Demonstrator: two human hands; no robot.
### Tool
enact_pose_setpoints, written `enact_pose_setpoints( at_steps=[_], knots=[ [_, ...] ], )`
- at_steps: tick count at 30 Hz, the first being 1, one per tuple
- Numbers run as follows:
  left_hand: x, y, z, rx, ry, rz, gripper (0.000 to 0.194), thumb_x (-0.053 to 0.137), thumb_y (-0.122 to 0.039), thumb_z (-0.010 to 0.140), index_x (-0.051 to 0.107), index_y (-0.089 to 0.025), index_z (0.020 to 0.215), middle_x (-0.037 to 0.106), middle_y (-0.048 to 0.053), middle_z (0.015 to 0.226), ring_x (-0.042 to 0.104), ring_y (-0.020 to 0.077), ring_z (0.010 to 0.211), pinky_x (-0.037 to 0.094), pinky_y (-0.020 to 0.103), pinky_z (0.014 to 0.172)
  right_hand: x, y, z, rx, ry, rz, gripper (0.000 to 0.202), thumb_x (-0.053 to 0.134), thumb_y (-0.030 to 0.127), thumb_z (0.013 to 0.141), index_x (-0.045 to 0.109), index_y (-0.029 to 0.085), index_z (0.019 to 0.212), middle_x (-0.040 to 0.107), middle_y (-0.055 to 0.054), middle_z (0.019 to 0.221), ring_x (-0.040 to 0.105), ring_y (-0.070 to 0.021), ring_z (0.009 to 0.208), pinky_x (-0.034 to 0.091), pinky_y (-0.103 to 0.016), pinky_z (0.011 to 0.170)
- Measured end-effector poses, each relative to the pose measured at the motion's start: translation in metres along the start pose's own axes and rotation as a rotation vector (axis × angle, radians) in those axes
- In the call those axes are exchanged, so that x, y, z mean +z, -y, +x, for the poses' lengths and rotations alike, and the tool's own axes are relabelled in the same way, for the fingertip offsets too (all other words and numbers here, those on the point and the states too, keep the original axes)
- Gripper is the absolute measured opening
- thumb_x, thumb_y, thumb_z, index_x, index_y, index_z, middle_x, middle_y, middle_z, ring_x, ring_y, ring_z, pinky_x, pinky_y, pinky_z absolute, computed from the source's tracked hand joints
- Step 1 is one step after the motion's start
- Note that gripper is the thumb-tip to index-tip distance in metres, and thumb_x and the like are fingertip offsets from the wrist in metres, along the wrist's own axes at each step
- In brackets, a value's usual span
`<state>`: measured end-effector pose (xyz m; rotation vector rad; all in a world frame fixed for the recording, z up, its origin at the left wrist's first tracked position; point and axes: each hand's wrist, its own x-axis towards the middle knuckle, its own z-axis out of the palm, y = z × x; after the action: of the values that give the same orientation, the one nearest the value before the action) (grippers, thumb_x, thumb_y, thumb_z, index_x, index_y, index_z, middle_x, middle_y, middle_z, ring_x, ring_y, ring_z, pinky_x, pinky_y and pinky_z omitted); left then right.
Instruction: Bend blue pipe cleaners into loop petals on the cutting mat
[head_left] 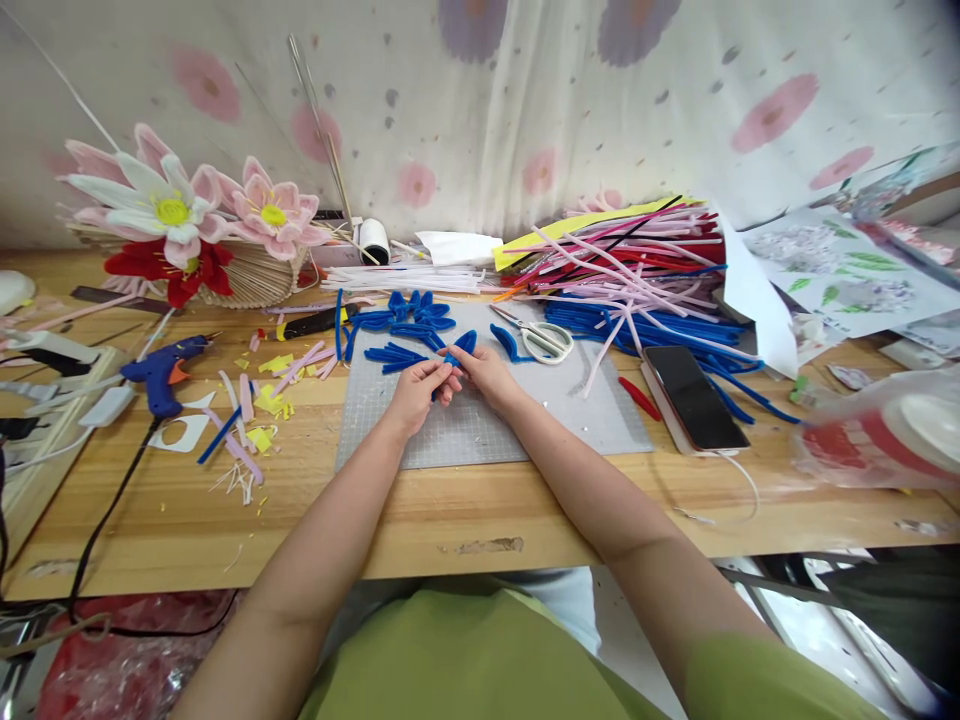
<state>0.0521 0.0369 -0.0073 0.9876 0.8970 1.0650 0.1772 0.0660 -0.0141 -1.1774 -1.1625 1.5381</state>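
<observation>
Over the grey cutting mat [480, 440], my left hand [421, 390] and my right hand [486, 372] meet, both with pinched fingers on one blue fuzzy piece [466, 342]. Its looped end sticks up above the fingertips; its lower part is mostly hidden by them. Just behind my hands lie blue petal shapes [412, 312] and a small bundle of blue stems [394, 357]. To the right of my right hand, another blue loop [510, 345] rests beside white-handled scissors [547, 342].
Fuzzy flowers [169, 210], a blue glue gun [161, 375] and yellow scraps [268, 400] are at left. Behind right lie blue stems [652, 330] and pink stems [600, 250]. A phone [694, 395] and a wrapped cup [885, 435] stand at right.
</observation>
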Motion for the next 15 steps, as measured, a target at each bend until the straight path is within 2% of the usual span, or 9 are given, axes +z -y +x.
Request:
enact_pose_setpoints(
  at_steps=[5,10,15],
  knots=[
    [0.002,-0.003,-0.002,-0.021,0.043,-0.032,0.028,0.064,-0.040,0.071,0.061,-0.013,0.073,0.059,0.001,0.061,0.045,0.0044,0.042,0.034,0.019,0.039,-0.004,0.007,-0.001,0.081,0.081,0.134,0.043,0.064,0.053,0.066,0.062,0.012,0.080,0.032,0.009,0.040,0.023,-0.0020,0.034,0.012,-0.020,0.035],
    [0.000,-0.005,-0.001,-0.045,0.044,-0.004,0.032,0.059,-0.045,0.075,0.060,-0.013,0.076,0.057,0.000,0.060,0.038,0.0031,0.039,0.029,0.017,0.034,-0.006,0.015,-0.002,0.112,0.040,0.174,0.038,0.064,0.049,0.068,0.060,0.013,0.076,0.032,0.010,0.040,0.019,-0.0008,0.033,0.008,-0.019,0.034],
    [-0.004,-0.006,0.000,-0.098,0.055,-0.018,0.035,0.063,-0.048,0.071,0.060,-0.013,0.073,0.054,-0.002,0.056,0.041,0.0043,0.040,0.038,0.019,0.037,-0.003,0.014,-0.003,0.119,0.092,0.189,0.034,0.067,0.044,0.066,0.060,0.012,0.075,0.032,0.010,0.040,0.020,-0.0008,0.033,0.009,-0.019,0.034]
  ],
)
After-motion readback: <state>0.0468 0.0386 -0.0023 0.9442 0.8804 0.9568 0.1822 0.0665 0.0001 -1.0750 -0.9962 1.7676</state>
